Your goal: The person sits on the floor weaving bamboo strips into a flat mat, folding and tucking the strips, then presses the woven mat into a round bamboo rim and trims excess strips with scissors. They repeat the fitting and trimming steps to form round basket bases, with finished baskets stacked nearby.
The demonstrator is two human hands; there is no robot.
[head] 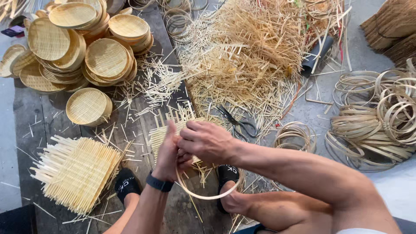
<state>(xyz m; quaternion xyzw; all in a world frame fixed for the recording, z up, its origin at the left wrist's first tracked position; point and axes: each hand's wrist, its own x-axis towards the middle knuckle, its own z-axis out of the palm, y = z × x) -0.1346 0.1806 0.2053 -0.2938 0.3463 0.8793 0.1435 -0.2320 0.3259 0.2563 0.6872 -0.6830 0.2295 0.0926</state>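
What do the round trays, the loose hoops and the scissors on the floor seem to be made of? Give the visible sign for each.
Round trays: pale woven bamboo or similar cane, unvarnished; a fine weave shows.
Loose hoops: thin bent strips of the same pale plant material, matte, curled into rings.
Scissors: dark, probably metal; thin dark blades and looped handles.
Hoop in both hands: the same strip, it seems.

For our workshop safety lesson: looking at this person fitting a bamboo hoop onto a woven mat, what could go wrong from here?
1. The woven mat has loose strip ends sticking out beside the left hand and right hand; splinters seem likely.
2. The bent bamboo hoop might spring loose.
3. Scissors lie half buried among cut strips close to the hands and could be grabbed blindly.
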